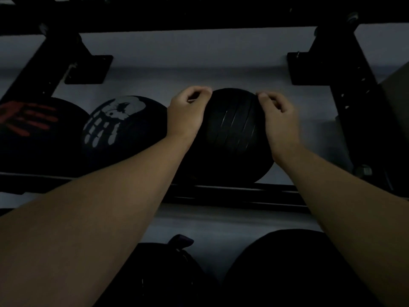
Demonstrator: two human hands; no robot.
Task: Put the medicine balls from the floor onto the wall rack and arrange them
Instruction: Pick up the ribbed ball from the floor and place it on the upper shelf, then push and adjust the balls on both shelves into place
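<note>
Two hands, left hand and right hand, curled against ribbed ball, three balls on rack.

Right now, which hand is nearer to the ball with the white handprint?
Left. The left hand is just right of the white-handprint ball; the right hand is farther, across the ribbed ball.

Black ribbed ball; white-handprint ball
</note>
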